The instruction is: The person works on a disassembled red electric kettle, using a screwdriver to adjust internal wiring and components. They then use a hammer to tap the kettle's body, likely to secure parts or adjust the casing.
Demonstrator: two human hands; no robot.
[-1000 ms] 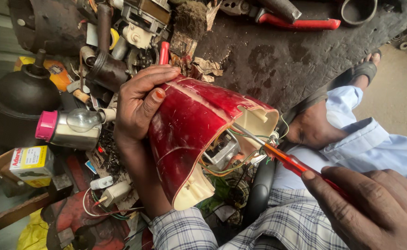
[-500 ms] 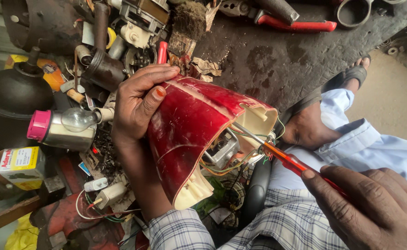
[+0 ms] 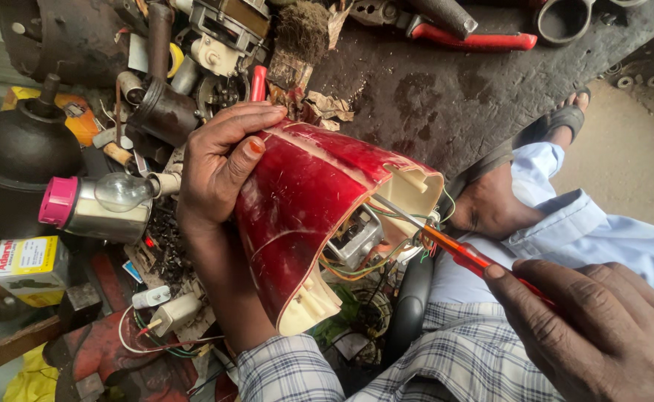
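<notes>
My left hand (image 3: 219,167) grips the outside of a glossy red plastic housing (image 3: 305,201) with a cream inner edge, held tilted over my lap. Inside its open end I see a grey metal part (image 3: 353,238) and thin coloured wires (image 3: 357,266). My right hand (image 3: 595,327) holds a screwdriver (image 3: 461,253) with a clear red-orange handle. Its metal shaft reaches into the housing's opening near the wires. My foot in a dark sandal (image 3: 524,145) rests on the ground beyond the housing.
A dark greasy slab (image 3: 431,97) lies ahead with red-handled pliers (image 3: 468,37) on it. To the left sit a metal can with a pink cap (image 3: 93,208), a glass bulb (image 3: 119,190), a black round vessel (image 3: 22,152), a small box (image 3: 29,264), a brush (image 3: 297,45) and engine scraps.
The view has drifted slightly. Both hands keep the same hold on the housing and the screwdriver, whose tip stays inside the opening.
</notes>
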